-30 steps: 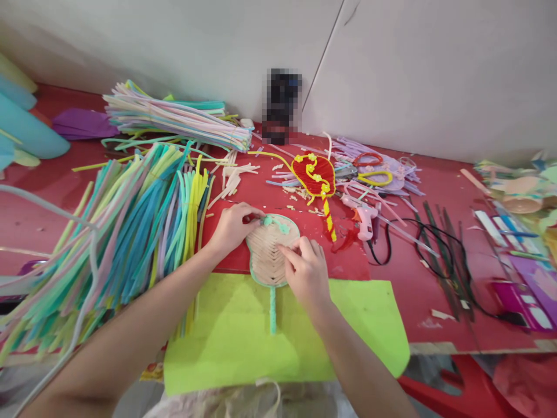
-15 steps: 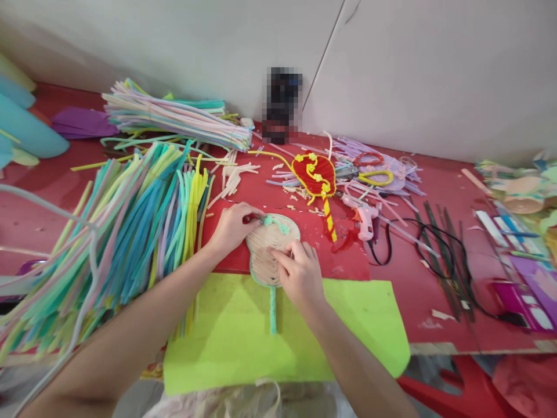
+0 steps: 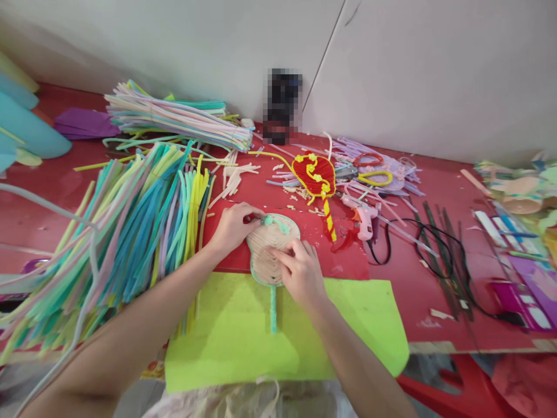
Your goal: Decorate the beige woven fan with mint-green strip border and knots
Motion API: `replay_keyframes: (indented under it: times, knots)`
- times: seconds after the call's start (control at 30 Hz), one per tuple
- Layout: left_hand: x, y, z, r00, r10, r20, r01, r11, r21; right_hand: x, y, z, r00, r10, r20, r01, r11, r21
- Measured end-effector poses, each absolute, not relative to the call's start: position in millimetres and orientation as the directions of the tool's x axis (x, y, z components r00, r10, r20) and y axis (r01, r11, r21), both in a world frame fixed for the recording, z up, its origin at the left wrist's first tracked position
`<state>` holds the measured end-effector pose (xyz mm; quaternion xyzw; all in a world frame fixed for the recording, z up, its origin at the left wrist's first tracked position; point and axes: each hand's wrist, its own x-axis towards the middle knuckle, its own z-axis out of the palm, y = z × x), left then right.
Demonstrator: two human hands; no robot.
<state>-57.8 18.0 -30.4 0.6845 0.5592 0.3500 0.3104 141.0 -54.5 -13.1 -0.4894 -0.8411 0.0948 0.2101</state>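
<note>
A small fan of beige pipe cleaners (image 3: 264, 264) with a mint-green rim and twisted handle lies in front of me, its handle over the lime-green sheet (image 3: 226, 342). On its upper part is a curled mint-green pipe cleaner (image 3: 284, 227). My left hand (image 3: 237, 226) is at the fan's top left edge, thumb and forefinger pinched at the end of that curl. My right hand (image 3: 300, 270) rests over the right edge with curled fingers, the forefinger and thumb on the beige face. What lies under its palm is hidden.
Bundled pipe cleaners (image 3: 139, 226) lie to the left, more (image 3: 178, 119) behind. A red and yellow fan (image 3: 311, 174), scissors (image 3: 374, 177) and a pink glue gun (image 3: 365, 217) sit beyond my right hand. A black cord (image 3: 435, 261) runs right across the red table (image 3: 418, 313).
Both hands stay at the same spots on the fan. The view shifts only very slightly.
</note>
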Motion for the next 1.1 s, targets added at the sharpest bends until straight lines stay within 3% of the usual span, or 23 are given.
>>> replay_keyframes:
  times: [0.47, 0.9, 1.1]
  knots:
    - [-58, 17, -30, 0.14, 0.977, 0.158, 0.532, -0.209, 0.82, 163, -53, -11, -0.627, 0.756, 0.189, 0.692, 0.652, -0.309]
    - [-59, 17, -31, 0.143, 0.973, 0.182, 0.526, -0.23, 0.818, 182, -57, -14, -0.686, 0.702, 0.191, 0.6, 0.694, -0.399]
    - [-59, 18, -31, 0.152, 0.974, 0.17, 0.543, -0.226, 0.809, 192, -63, -19, -0.651, 0.738, 0.178, 0.633, 0.657, -0.409]
